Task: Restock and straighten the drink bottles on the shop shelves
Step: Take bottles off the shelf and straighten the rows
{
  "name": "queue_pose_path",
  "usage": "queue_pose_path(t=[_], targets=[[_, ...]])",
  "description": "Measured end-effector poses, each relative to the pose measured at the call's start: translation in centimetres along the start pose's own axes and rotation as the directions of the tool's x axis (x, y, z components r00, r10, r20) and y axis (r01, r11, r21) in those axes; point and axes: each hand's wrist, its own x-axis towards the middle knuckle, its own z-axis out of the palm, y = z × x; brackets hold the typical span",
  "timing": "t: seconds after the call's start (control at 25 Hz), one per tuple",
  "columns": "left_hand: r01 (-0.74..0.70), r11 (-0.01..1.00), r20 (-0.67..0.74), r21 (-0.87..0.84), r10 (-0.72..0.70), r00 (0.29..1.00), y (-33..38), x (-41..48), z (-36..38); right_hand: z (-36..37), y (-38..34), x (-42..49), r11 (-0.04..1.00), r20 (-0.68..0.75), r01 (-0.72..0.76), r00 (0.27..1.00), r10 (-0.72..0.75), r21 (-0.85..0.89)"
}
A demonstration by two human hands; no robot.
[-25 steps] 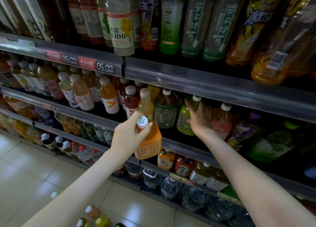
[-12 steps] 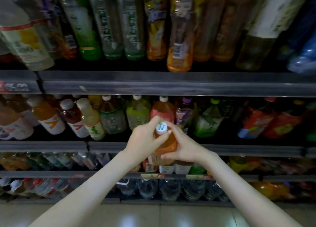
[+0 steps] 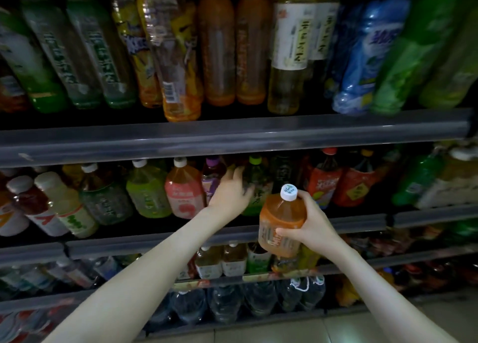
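**Fig. 1. Hand-over complete: bottle in my right hand, left hand freed for the shelf**

The orange bottle (image 3: 282, 221) has changed hands. A second ago my left hand (image 3: 231, 190) carried it, and half a second ago both hands met on it. Now my right hand (image 3: 310, 223) holds it alone, wrapped round the body from the right, thumb across the label and forefinger up beside the white cap (image 3: 289, 192).

My left hand has gone up and to the left of that grip, into the shelf row. Its fingers are spread and fairly straight, blurred, and close on nothing. They press at the gap between the purple-capped bottle (image 3: 210, 179) and the green-capped bottle (image 3: 258, 185). I judge it is parting or squaring that row to open a slot, so placing comes next.

The held bottle hangs in the air in front of the shelf rail (image 3: 155, 239), just below and right of the green-capped bottle. Its long axis is near upright: cap on top, leaning slightly right, base below the thumb, label facing me.
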Motion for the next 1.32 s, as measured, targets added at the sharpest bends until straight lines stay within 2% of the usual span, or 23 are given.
queue_pose_path(t=[0.12,0.2,0.28,0.36,0.48,0.56,0.64,0.8,0.88,1.08,1.32], targets=[[0.115,0.971,0.044,-0.210,-0.108,0.993,0.8,2.6,3.0,-2.5,1.2,0.0,1.000,-0.053,-0.002,0.999,0.002,-0.003],[0.154,0.927,-0.053,-0.342,-0.182,0.982,1.2,3.8,4.2,-3.8,1.7,0.0,1.000,-0.071,0.004,0.997,-0.006,-0.026],[0.141,0.958,-0.159,-0.249,-0.184,0.970,1.9,3.8,4.8,-4.6,2.0,-0.1,0.999,-0.072,0.012,0.997,-0.015,-0.049],[0.030,0.995,-0.249,-0.091,-0.052,0.967,2.8,2.7,5.2,-5.2,2.4,-0.1,0.998,-0.078,0.006,0.997,-0.012,-0.069],[-0.150,0.987,-0.211,-0.065,0.133,0.968,3.1,-0.1,6.1,-5.3,3.2,-0.1,0.998,-0.092,-0.008,0.996,0.002,-0.070],[-0.115,0.987,-0.176,-0.108,0.095,0.980,2.9,-1.5,5.9,-5.3,3.5,0.1,0.998,-0.107,-0.010,0.994,0.003,-0.065],[-0.071,0.987,-0.237,-0.143,0.035,0.971,2.5,-2.1,5.1,-5.2,3.3,0.5,0.998,-0.114,0.005,0.993,-0.012,-0.058],[-0.162,0.970,-0.400,-0.181,0.078,0.913,3.2,-3.5,2.4,-4.4,2.2,1.9,0.999,-0.100,0.039,0.994,-0.043,-0.034],[-0.176,0.963,-0.438,-0.207,0.070,0.896,3.3,-4.7,0.7,-3.5,1.7,3.1,0.998,-0.066,0.057,0.996,-0.058,-0.024],[-0.071,0.973,-0.422,-0.222,-0.030,0.906,1.2,-7.7,-2.8,0.0,0.7,7.2,0.999,0.044,0.031,0.999,-0.031,-0.010],[0.091,0.974,-0.351,-0.206,-0.160,0.923,-2.3,-11.0,-5.1,2.0,0.0,11.9,0.991,0.235,0.016,0.971,-0.046,0.131]])
